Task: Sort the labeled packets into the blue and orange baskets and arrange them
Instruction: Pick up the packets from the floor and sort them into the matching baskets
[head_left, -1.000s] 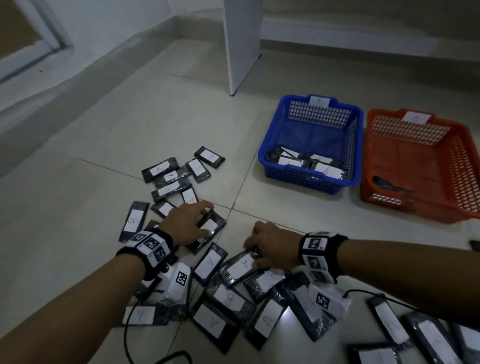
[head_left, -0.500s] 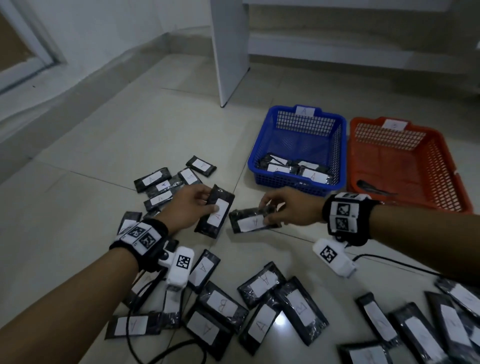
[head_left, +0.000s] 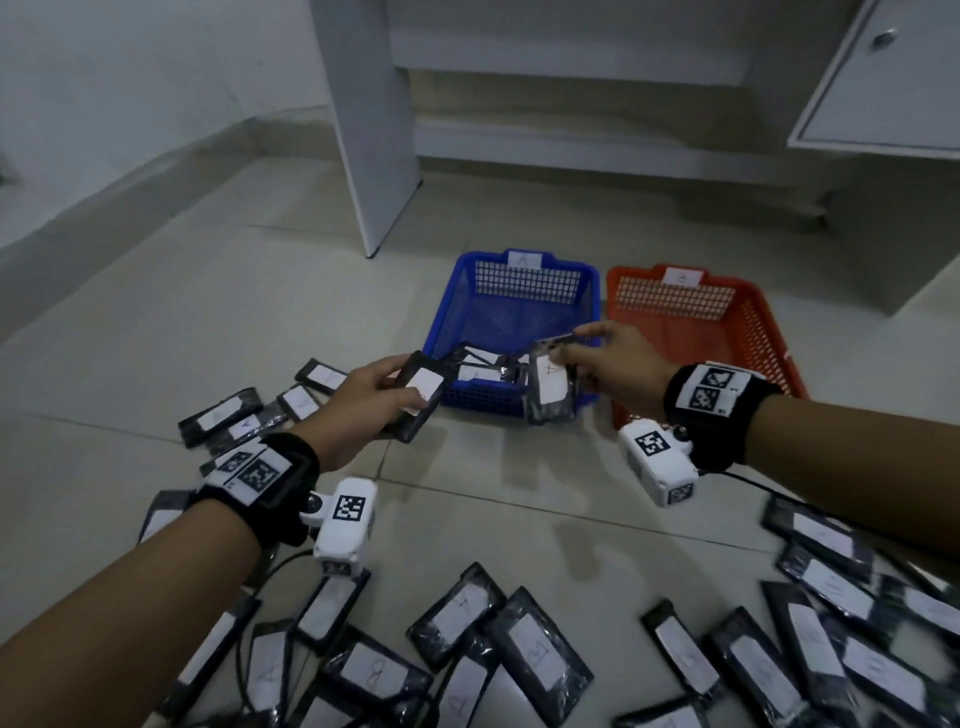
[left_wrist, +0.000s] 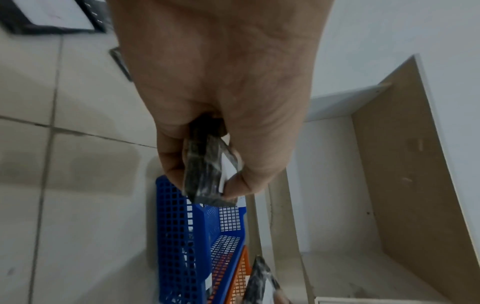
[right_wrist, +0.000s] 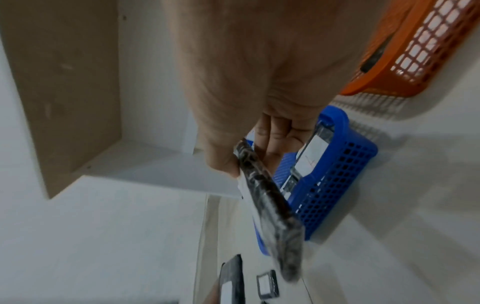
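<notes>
My left hand (head_left: 371, 397) grips a black packet with a white label (head_left: 422, 396) just left of the blue basket (head_left: 519, 312); the left wrist view shows thumb and fingers pinching that packet (left_wrist: 207, 170). My right hand (head_left: 608, 358) pinches another labeled packet (head_left: 551, 383) by its top edge, hanging over the blue basket's front right corner; in the right wrist view this packet (right_wrist: 270, 207) dangles beside the blue basket (right_wrist: 335, 172). Several packets lie inside the blue basket's near end (head_left: 483, 366). The orange basket (head_left: 696, 322) stands right of the blue one.
Many labeled packets are scattered on the tiled floor near me (head_left: 519, 654) and at the left (head_left: 223, 415). A white cabinet panel (head_left: 369, 119) stands behind the baskets, a cabinet door (head_left: 883, 78) at the far right. Cables trail from the wrist cameras.
Both hands picked a packet off the floor pile and carried it up and forward to the blue basket. The head view tilted up toward the baskets.
</notes>
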